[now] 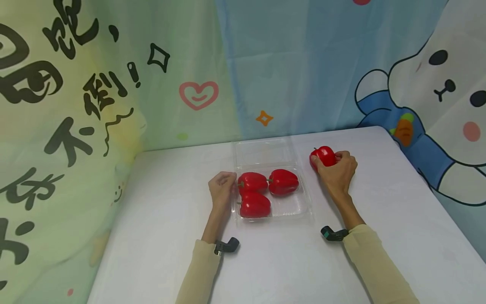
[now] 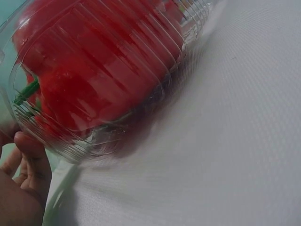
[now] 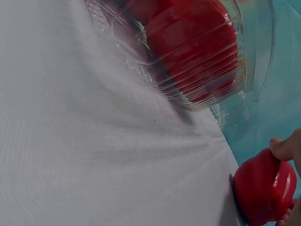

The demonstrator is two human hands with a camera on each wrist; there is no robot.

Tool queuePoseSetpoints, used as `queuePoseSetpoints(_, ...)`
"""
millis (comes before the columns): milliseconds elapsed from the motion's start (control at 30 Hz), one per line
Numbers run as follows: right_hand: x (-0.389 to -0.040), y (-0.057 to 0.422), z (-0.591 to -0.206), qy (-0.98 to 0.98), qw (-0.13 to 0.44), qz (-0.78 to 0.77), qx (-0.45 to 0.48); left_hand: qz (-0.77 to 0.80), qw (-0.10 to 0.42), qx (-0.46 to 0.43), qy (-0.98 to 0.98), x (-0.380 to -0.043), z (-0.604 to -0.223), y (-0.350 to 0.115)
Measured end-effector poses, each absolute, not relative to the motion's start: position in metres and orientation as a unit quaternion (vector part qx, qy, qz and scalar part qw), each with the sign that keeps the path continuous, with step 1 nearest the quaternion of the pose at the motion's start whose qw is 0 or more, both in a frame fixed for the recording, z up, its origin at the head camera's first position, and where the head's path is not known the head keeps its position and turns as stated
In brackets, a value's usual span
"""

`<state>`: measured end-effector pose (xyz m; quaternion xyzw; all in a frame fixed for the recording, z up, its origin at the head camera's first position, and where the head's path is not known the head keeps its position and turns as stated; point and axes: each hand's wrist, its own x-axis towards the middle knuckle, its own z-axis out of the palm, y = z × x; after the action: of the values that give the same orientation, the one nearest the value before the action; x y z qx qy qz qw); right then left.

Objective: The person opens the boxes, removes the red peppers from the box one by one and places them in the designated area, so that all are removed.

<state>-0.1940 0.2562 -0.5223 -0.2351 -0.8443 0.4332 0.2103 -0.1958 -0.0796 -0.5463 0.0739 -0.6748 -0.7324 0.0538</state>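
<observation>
A clear plastic clamshell box (image 1: 287,207) lies with its lid (image 1: 263,151) folded back. Inside are three red bell peppers: one at the upper left (image 1: 253,182), another at the upper right (image 1: 283,182), and a third at the lower left (image 1: 255,205). My left hand (image 1: 221,188) pinches the box's left rim; in the left wrist view its thumb (image 2: 30,143) touches the clear wall. To the right of the box, my right hand (image 1: 339,171) grips a fourth-size-alike red bell pepper (image 1: 323,155) between thumb and fingers, at the tabletop in the right wrist view.
The box stands on a white-covered table (image 1: 171,219). Behind and beside the table hangs a printed curtain (image 1: 178,50) with cartoon figures and lettering. Each wrist wears a small dark camera, one on the left (image 1: 228,245) and one on the right (image 1: 334,234).
</observation>
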Motion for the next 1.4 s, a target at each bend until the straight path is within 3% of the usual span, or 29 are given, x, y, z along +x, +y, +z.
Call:
queuePoseSetpoints(567,-0.189,0.257,-0.514,-0.848,0.218,0.424,-0.229,-0.73,0.051,0.073,-0.678,-0.196,-0.545,-0.08)
queuePoseSetpoints(933,-0.176,0.253,-0.492,-0.832,0.269,0.445,-0.193,-0.731,0.048,0.079,-0.676,-0.196,-0.544,-0.079)
queuePoseSetpoints(1167,-0.169,0.255,-0.482,-0.837,0.285,0.459,-0.09,-0.732,0.051,0.072,-0.676,-0.196,-0.543,-0.078)
queuePoseSetpoints(1400,-0.163,0.25,-0.474,-0.864,0.207,0.456,0.052,-0.731,0.049,0.077,-0.677,-0.195,-0.541,-0.079)
